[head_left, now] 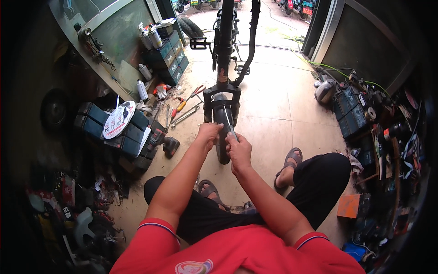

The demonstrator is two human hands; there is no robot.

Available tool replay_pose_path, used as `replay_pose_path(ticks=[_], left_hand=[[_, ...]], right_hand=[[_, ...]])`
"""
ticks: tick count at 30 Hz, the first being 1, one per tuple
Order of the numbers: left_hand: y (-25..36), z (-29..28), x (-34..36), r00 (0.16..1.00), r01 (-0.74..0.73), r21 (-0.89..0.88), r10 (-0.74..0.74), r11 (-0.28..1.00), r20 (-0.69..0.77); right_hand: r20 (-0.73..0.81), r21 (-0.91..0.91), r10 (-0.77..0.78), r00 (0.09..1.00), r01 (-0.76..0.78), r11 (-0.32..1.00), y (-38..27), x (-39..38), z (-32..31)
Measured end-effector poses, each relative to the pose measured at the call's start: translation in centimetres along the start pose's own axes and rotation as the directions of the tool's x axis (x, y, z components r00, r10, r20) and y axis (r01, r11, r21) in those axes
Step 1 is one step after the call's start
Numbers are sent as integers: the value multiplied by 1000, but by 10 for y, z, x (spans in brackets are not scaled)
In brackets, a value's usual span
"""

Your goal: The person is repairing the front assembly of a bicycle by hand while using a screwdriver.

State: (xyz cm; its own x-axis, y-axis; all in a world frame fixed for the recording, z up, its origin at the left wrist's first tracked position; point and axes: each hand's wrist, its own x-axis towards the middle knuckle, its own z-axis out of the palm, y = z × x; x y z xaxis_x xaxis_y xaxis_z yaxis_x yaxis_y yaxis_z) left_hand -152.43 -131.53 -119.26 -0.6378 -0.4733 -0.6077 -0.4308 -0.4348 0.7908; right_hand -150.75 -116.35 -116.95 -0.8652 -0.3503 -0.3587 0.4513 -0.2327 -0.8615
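Note:
Straight ahead of me stands a bicycle with a black front fork (208, 101) and its front wheel pointing toward me. My left hand (209, 134) is closed against the left side of the black front tyre (223, 156), thumb on the tread. On the tyre's other side, my right hand (239, 153) is wrapped around a thin silver metal tool (232, 131). Its tip points up and away along the tyre; its exact kind is not clear. A narrow pale strip (227, 114) lies along the tyre above it, possibly part of the same tool.
Pliers (198, 90), a yellow-red screwdriver (181, 106) and a wrench (187, 114) lie on the floor left of the wheel. A cordless drill (170, 146) sits nearer. Batteries (171, 57) and spray cans (155, 37) are stacked left; more batteries (350, 112) and clutter line the right.

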Motion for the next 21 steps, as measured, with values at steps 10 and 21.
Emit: replay_pose_path(ticks=[10, 21], left_hand=[[-5, -4, 7, 999, -34, 41, 33, 999, 25], [53, -10, 29, 742, -250, 709, 601, 659, -297]], right_hand=[[187, 324, 289, 939, -336, 884, -3, 3, -3], [38, -618, -364, 931, 308, 723, -5, 2, 4]])
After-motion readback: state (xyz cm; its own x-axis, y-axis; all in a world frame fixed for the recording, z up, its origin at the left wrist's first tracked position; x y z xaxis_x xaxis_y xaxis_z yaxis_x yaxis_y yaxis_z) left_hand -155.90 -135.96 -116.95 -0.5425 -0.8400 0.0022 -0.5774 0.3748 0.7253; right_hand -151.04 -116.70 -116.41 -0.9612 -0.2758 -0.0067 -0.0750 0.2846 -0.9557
